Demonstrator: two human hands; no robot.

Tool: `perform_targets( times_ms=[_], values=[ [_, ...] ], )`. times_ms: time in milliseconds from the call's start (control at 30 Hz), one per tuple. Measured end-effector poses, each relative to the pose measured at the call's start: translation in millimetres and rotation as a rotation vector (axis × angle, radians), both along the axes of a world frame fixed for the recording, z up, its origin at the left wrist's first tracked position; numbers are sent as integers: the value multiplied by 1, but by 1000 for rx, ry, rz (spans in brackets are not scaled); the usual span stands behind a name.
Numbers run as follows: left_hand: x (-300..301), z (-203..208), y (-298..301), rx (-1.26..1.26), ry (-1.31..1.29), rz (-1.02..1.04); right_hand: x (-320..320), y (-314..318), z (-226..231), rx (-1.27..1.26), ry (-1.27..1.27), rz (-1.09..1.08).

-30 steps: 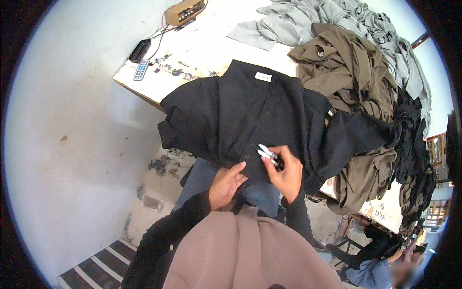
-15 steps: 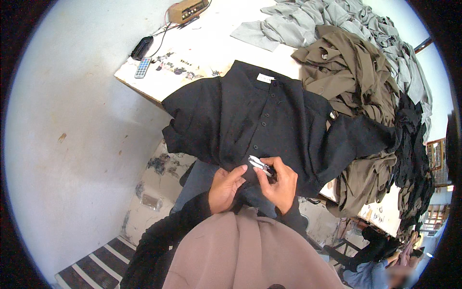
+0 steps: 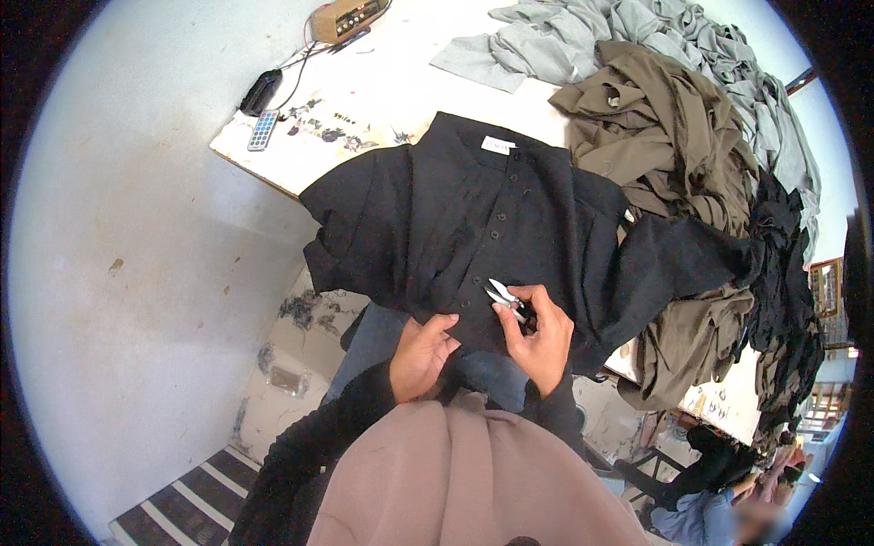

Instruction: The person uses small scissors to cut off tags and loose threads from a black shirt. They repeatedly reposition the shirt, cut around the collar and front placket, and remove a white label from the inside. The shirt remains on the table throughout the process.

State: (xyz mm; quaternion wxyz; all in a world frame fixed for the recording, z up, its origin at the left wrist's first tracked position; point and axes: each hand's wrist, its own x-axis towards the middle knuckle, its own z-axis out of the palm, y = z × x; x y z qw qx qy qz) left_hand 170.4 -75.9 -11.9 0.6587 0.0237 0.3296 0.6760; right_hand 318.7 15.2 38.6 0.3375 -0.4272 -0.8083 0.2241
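The white table (image 3: 410, 77) spreads away from the person, its far right side covered by a grey cloth heap (image 3: 637, 41) with an olive-brown cloth heap (image 3: 669, 136) beside it. A black shirt (image 3: 546, 227) lies front up across the table's near edge, its lower part hanging toward the person's lap. Both hands are at that lower part: the left hand (image 3: 423, 357) has its thumb stretched over the cloth and its fingers curled, though whether it grips the fabric cannot be told; the right hand (image 3: 543, 337) pinches a pair of snips (image 3: 500, 288), blades parted and pointing toward the lower buttons. A white label (image 3: 496, 146) sits inside the collar, and small dark buttons (image 3: 502, 217) line the front.
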Motion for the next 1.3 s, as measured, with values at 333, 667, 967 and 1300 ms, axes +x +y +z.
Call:
perform_targets(
  times_ms=[333,667,967,1300],
  values=[
    [-3,-6,3,-42,-20,-56,-14,11,-3,-106,42,82],
    [-3,-17,4,-79,17,-61,-17,49,12,-26,-201,-77],
    [-3,-17,4,-118,-16,-59,-27,63,12,165,-274,-101],
    [-5,-19,5,-178,8,-115,-36,86,9,152,-433,-32]
  ],
)
